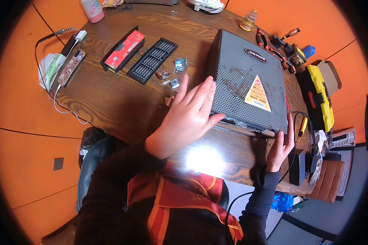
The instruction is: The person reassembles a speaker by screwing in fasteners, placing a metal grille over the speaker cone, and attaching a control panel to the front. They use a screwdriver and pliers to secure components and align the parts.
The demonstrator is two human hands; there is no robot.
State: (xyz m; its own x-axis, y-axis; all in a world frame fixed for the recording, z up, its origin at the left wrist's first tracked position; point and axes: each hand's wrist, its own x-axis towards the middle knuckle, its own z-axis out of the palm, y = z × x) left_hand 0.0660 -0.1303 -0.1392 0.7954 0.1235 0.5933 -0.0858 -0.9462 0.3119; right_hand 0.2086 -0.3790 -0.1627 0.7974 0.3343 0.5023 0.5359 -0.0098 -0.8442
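Red garment; left grip spread against speaker, right grip at its corner, pinch unclear; black case holds bits.

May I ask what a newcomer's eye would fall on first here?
Probably the big black mesh box right of centre, with the left hand at its left edge and the right hand at its near right corner. Next, the bright glare on the table and the yellow case farther right.
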